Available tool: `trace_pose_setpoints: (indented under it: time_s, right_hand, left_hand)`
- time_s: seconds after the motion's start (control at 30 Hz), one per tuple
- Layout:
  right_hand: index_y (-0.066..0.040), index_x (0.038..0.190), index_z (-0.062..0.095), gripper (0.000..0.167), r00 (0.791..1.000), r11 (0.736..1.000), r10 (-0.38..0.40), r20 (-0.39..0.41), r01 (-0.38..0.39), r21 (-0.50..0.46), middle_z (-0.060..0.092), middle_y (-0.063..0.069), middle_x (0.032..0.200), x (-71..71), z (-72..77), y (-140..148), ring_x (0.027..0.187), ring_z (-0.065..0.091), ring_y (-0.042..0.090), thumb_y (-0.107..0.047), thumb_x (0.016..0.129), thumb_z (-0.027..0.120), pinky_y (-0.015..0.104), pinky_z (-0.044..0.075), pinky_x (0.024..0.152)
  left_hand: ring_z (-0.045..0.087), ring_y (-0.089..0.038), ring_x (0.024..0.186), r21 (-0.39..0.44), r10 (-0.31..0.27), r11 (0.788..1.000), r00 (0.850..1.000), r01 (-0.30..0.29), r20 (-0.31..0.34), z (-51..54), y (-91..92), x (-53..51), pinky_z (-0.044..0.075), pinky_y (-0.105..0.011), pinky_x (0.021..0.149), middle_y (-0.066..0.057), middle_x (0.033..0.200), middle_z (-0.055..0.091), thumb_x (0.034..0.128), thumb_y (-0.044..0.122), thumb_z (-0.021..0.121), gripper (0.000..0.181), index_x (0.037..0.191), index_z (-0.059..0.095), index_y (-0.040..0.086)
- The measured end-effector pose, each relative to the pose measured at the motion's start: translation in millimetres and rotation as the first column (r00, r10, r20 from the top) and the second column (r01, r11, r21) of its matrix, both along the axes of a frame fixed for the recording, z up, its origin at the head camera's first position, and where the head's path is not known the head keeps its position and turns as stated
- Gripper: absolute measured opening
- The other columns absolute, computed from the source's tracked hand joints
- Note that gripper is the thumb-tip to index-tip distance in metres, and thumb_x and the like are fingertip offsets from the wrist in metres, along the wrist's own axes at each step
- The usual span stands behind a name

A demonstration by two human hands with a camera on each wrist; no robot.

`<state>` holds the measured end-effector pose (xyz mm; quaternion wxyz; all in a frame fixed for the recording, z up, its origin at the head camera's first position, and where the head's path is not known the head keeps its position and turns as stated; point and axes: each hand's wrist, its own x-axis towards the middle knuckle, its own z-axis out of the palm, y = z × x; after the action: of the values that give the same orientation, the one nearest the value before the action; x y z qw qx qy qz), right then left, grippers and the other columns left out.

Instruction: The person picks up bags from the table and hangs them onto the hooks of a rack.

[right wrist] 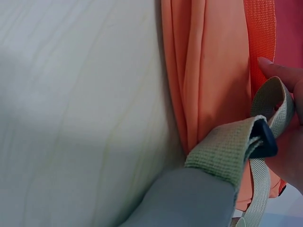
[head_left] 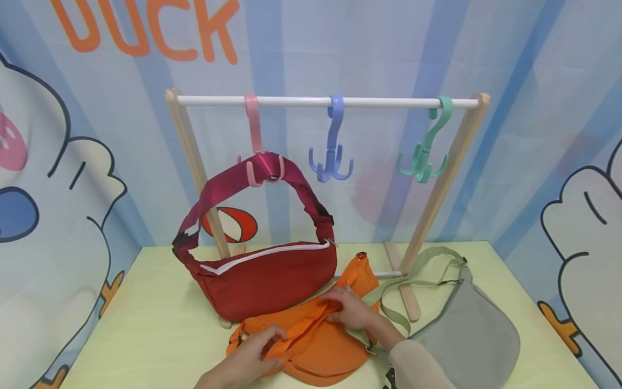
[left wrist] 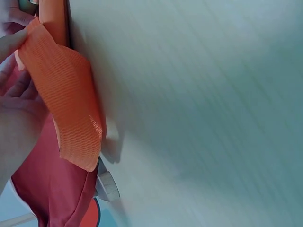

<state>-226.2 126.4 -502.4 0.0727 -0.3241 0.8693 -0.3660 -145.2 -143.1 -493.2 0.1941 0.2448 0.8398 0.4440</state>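
Note:
An orange crossbody bag (head_left: pixel 330 346) lies on the table, its wide orange strap (left wrist: pixel 61 90) running across the top. With thumb and fingers my left hand (head_left: pixel 252 354) pinches the strap at the bag's left part. Farther right, my right hand (head_left: pixel 350 308) grips the same strap; in the right wrist view one fingertip lies on the webbing (right wrist: pixel 260 42), while the other fingers are hidden. Just behind, a dark red bag (head_left: pixel 272 281) hangs by its strap from a pink hook (head_left: pixel 254 127). A grey bag (head_left: pixel 471 335) lies at the right, its greenish strap (right wrist: pixel 222 151) close to my right hand.
A wooden rack with a white bar (head_left: pixel 291 101) stands at the back. From it hang a blue hook (head_left: pixel 332 146) and a green hook (head_left: pixel 426 146), neither with a bag. A printed cloth backdrop (head_left: pixel 369 54) surrounds the pale yellow table (head_left: pixel 146 324).

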Motion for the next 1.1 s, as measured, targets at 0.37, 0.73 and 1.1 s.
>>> trace_pose_setpoints:
  time_s: [0.37, 0.73, 1.1]
  right_hand:
    - [0.0, 0.11, 0.063, 0.033, 1.0, 1.0, -0.004, 0.0, 0.004, -0.013, 0.06, 0.009, 0.109, 0.0, 0.5, 3.5, 0.101, 0.045, 0.027, 0.0, 0.077, 0.069, 0.045, 0.03, 0.092]
    - [-0.001, 0.107, 0.064, 0.029, 0.999, 0.999, -0.032, 0.032, 0.033, -0.019, 0.063, 0.008, 0.105, -0.2, -1.0, 5.7, 0.102, 0.048, 0.029, 0.0, 0.078, 0.069, 0.05, 0.025, 0.099]
    - [-0.001, 0.104, 0.066, 0.026, 1.0, 1.0, -0.029, -0.007, 0.029, -0.01, 0.064, 0.007, 0.101, -0.4, -0.8, 7.6, 0.092, 0.049, 0.023, 0.001, 0.079, 0.067, 0.035, 0.037, 0.085]
  left_hand:
    - [0.049, -0.009, 0.086, 0.016, 0.006, 1.0, 1.0, -0.006, -0.013, -4.0, -0.8, 0.0, 0.043, -0.026, 0.075, 0.005, 0.096, 0.054, 0.088, 0.014, 0.06, 0.013, 0.1, 0.057, 0.011]
    - [0.049, -0.01, 0.08, 0.033, 0.042, 0.999, 0.999, -0.043, 0.023, -5.4, -0.9, -1.5, 0.043, -0.025, 0.067, 0.0, 0.093, 0.051, 0.0875, 0.006, 0.06, 0.023, 0.109, 0.052, 0.005]
    - [0.049, -0.01, 0.078, 0.022, 0.073, 0.997, 0.995, -0.071, -0.066, 0.3, -4.2, -2.3, 0.043, -0.024, 0.067, 0.0, 0.089, 0.054, 0.0874, 0.003, 0.058, 0.02, 0.107, 0.054, 0.004]
